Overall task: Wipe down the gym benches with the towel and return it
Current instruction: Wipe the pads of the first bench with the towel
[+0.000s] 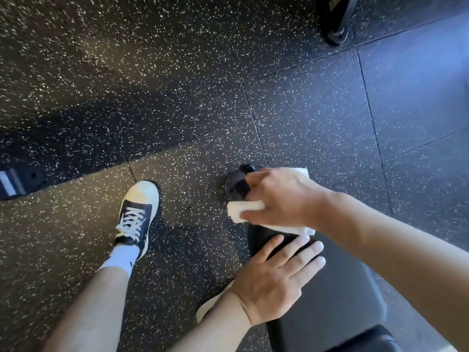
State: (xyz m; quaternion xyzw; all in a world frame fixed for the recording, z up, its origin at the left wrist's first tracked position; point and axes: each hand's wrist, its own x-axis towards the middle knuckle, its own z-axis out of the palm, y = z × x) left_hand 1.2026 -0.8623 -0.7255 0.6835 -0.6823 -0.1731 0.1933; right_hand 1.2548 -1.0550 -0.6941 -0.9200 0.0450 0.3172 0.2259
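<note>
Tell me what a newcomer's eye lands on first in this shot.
First, the right hand at centre right, gripping a white towel at the far end of the black bench pad. Just below it, the left hand lies flat with fingers spread on the same pad. To the left, a black-and-white sneaker stands out against the speckled rubber floor.

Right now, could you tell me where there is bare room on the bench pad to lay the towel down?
The bench pad is bare on its near stretch, between the left hand and the dark padded edge at the bottom of the view. The far end is crowded: the right hand grips the white towel there, with the left hand's fingers resting flat just behind it.
</note>
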